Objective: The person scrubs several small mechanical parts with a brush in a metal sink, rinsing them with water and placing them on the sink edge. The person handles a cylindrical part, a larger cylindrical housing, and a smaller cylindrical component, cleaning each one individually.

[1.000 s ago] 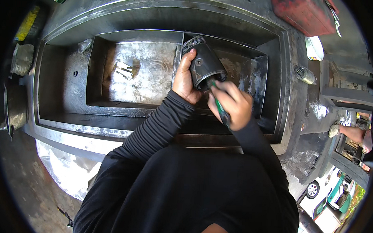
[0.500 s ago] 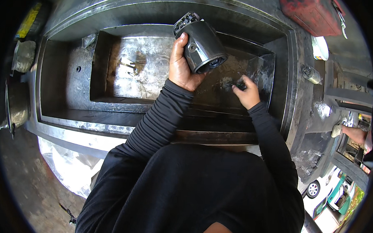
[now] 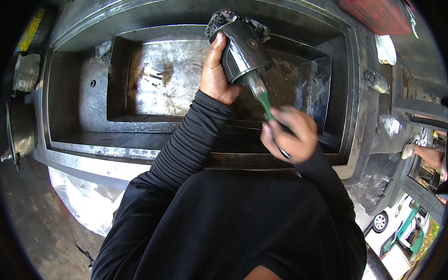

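My left hand [image 3: 216, 75] is wrapped round a black cylindrical motor housing [image 3: 241, 48], held tilted over the metal wash basin [image 3: 93, 151]. Two cross-slotted screws or similar marks have shown on its side; one is visible now. Wires and metal parts [image 3: 223, 17] stick out of its far end. In my right hand [image 3: 295, 135] is a green-handled brush [image 3: 261, 94], gripped by its handle with closed fingers. The brush's head reaches into the housing's near opening, so its bristles are mostly hidden. Motion blurs my right hand slightly.
Small light pieces [image 3: 154, 76] lie in the basin's wet inner tray, and a dark ring [image 3: 93, 83] on its left ledge. Beyond the right rim are a metal cylinder [image 3: 377, 82], a white tub [image 3: 386, 50] and a red container [image 3: 374, 13]. Another person's foot [image 3: 408, 150] shows far right.
My right hand, earlier low in the basin, has come nearer and now holds the brush in the housing's opening. The housing has turned a little in my left hand.
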`<state>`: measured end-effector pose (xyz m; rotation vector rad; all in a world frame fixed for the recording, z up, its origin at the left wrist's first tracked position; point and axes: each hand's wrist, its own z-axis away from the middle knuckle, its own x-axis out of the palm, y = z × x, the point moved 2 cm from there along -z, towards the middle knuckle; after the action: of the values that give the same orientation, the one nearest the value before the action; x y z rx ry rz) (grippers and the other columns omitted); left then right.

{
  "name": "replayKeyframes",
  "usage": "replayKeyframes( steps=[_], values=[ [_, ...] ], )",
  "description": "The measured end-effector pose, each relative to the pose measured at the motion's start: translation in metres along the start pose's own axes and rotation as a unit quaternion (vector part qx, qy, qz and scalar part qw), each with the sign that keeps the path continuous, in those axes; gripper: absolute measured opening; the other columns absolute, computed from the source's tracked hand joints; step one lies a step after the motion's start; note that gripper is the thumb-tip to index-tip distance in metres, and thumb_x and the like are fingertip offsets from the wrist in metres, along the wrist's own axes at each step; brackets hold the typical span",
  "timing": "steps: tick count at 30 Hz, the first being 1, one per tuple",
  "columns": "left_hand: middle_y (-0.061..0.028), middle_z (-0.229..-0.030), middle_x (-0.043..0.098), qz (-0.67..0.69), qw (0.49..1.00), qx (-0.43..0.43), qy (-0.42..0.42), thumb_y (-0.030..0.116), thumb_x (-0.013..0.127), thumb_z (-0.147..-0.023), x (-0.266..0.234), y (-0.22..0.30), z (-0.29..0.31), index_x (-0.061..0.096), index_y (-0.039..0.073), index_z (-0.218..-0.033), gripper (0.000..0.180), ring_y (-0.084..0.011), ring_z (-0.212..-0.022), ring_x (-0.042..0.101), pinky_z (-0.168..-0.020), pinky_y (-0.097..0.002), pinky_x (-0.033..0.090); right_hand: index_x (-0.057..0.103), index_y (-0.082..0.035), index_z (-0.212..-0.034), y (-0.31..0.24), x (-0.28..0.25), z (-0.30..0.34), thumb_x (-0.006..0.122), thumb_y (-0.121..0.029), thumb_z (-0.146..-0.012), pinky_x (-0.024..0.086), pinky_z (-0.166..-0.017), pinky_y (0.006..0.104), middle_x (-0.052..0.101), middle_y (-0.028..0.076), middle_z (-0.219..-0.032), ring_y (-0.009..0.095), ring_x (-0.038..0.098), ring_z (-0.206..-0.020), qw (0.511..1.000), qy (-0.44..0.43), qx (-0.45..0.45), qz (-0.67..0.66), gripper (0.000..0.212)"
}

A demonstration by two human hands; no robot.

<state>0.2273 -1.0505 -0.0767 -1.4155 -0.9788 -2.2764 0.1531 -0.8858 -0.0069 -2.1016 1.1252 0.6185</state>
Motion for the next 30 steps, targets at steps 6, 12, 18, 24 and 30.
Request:
replayKeyframes(
  steps=[6, 12, 18, 24, 30],
  values=[
    [-0.0073, -0.105, 0.068, 0.032, 0.999, -0.001, 0.027, 0.047, 0.060, -0.088, 0.003, -0.003, 0.005, 0.058, 0.011, -0.118, 0.047, -0.0251, -0.097, 0.065, -0.089, -0.0464, 0.051, 0.053, -0.004, -0.065, 0.005, 0.005, 0.003, 0.072, 0.001, -0.059, 0.049, -0.049, 0.0331, 0.056, 0.012, -0.078, 0.025, 0.058, -0.062, 0.999, 0.012, -0.004, -0.034, 0.021],
    [-0.0085, -0.112, 0.066, 0.026, 0.997, 0.033, 0.057, 0.053, 0.059, -0.086, -0.008, 0.005, -0.008, 0.059, 0.013, -0.120, 0.052, -0.0288, -0.102, 0.063, -0.092, -0.0485, 0.049, 0.055, -0.002, -0.066, 0.005, 0.007, 0.003, 0.070, 0.006, -0.063, 0.048, -0.047, 0.0325, 0.055, 0.012, -0.072, 0.024, 0.058, -0.056, 0.994, 0.073, 0.057, -0.060, 0.017],
    [-0.0084, -0.114, 0.065, 0.094, 0.993, 0.033, 0.067, 0.053, 0.058, -0.087, -0.003, 0.010, -0.002, 0.056, 0.012, -0.122, 0.054, -0.0282, -0.100, 0.064, -0.090, -0.0466, 0.052, 0.060, -0.001, -0.082, 0.010, -0.012, -0.001, 0.073, 0.002, -0.074, 0.048, -0.058, 0.0299, 0.061, 0.012, -0.079, 0.022, 0.062, -0.066, 0.977, 0.125, 0.157, -0.069, 0.016],
    [-0.0093, -0.116, 0.062, 0.099, 0.991, -0.005, 0.085, 0.062, 0.059, -0.081, -0.013, 0.003, -0.008, 0.056, 0.016, -0.124, 0.063, -0.0311, -0.108, 0.058, -0.093, -0.0530, 0.048, 0.060, -0.002, -0.086, 0.007, -0.016, -0.001, 0.067, -0.007, -0.087, 0.047, -0.051, 0.0260, 0.060, 0.013, -0.078, 0.015, 0.058, -0.059, 0.868, 0.327, 0.254, -0.274, 0.008],
    [-0.0069, -0.106, 0.066, 0.076, 0.994, 0.024, 0.070, 0.054, 0.062, -0.085, -0.009, -0.007, -0.003, 0.058, 0.011, -0.116, 0.053, -0.0249, -0.094, 0.066, -0.083, -0.0431, 0.055, 0.057, -0.001, -0.072, 0.016, 0.007, -0.014, 0.073, 0.005, -0.069, 0.045, -0.049, 0.0316, 0.054, 0.013, -0.071, 0.024, 0.057, -0.054, 0.992, 0.065, 0.099, -0.053, 0.017]
  ],
)
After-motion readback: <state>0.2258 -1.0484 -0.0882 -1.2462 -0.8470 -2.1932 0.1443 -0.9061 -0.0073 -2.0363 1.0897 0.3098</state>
